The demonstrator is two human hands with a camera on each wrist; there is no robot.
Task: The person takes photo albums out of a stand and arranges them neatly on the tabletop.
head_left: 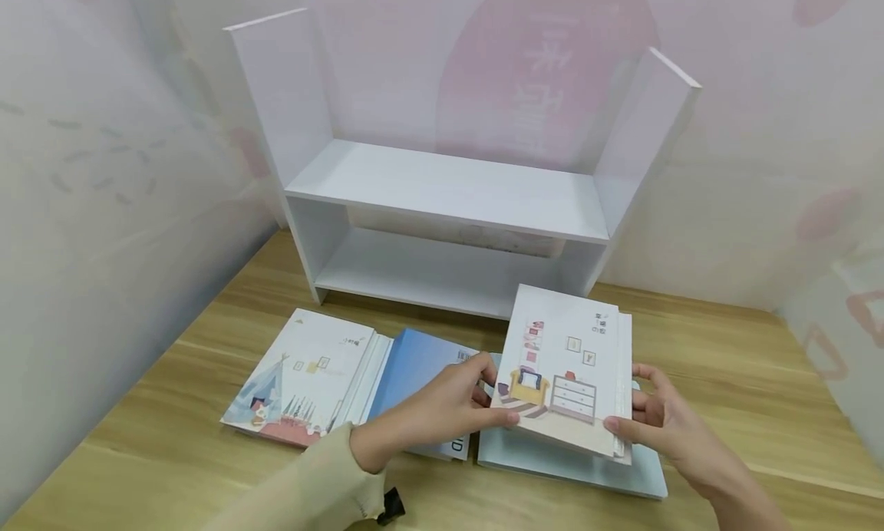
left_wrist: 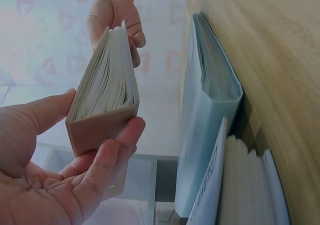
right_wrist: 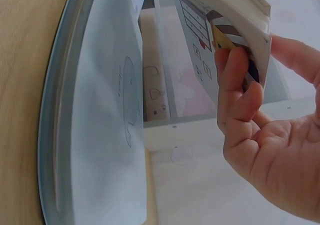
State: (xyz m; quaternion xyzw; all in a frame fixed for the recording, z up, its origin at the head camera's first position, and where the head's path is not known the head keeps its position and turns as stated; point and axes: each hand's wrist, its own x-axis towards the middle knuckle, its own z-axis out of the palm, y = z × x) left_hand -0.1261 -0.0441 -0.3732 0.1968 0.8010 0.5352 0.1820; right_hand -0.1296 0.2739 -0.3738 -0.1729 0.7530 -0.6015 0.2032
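Note:
A thick white hardcover book (head_left: 559, 354) with an armchair and a chest of drawers on its cover is held tilted between both hands. My left hand (head_left: 442, 404) grips its left side, thumb on the near cover. On the opposite side, my right hand (head_left: 663, 431) pinches the edge between thumb and fingers. In the left wrist view, the left fingers and thumb (left_wrist: 52, 110) clasp the book's spine (left_wrist: 102, 130). Below the held book lies a larger pale blue folder-like book (head_left: 587, 473), which also shows in the right wrist view with a line drawing on its cover.
A white two-tier shelf (head_left: 449, 189) with tall side panels stands at the back of the wooden table (head_left: 691, 331), against a patterned wall covering. Left of the hands lie a blue book (head_left: 414, 362) and a white book with a tent picture (head_left: 311, 377). A small black object (head_left: 391, 506) shows by the left sleeve.

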